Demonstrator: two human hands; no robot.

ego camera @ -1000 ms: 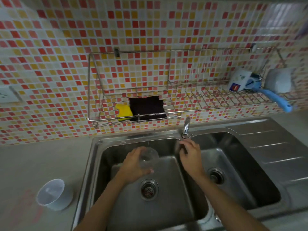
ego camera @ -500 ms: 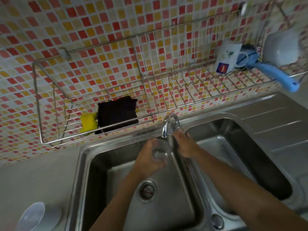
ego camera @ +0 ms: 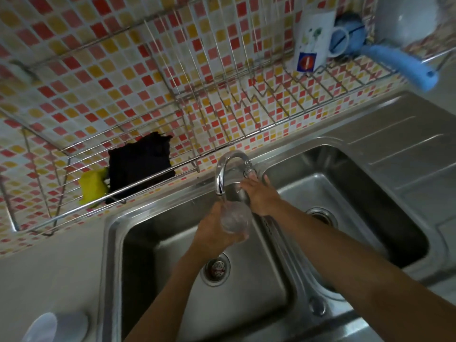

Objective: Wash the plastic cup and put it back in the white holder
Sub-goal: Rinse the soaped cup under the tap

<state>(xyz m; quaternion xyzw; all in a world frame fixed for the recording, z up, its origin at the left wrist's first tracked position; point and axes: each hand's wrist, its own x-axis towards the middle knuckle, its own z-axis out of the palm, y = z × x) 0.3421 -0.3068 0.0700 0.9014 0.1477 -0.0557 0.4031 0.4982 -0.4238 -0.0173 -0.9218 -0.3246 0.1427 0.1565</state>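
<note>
Head view, left to right. White holder (ego camera: 56, 327) sits on the counter (ego camera: 49, 267) at bottom left, partly cut by the frame edge; nothing seen inside the part that shows. Above it, the wire rack (ego camera: 172, 77) on the tiled wall holds a yellow sponge (ego camera: 92, 186) touching a dark cloth (ego camera: 140, 166). Left basin (ego camera: 246, 292): only its drain (ego camera: 215, 269), no dishes.

My left hand (ego camera: 209, 233) is wrapped round the plastic cup (ego camera: 235, 219), holding it over the left basin right under the spout (ego camera: 228, 169). Mouth is up and the long axis is near upright (top-down angle, so tilt is hard to judge). A thin stream seems to run into it; water level unreadable.

My right hand (ego camera: 261, 196) is just beside, fingertips at the tap handle (ego camera: 248, 170). I cannot tell whether they pinch it or only rest there. Right basin (ego camera: 370, 193): nothing in it that I can see. Far right of the rack: a white mug (ego camera: 313, 43) and a blue brush (ego camera: 399, 65).

Key relation: the holder lies down-left of the cup, well apart, across the sink rim. So the left hand is the nearer one, and it has the cup. I judge this the rinse step, return not yet begun. The cup likely needs emptying before it goes in base first.
</note>
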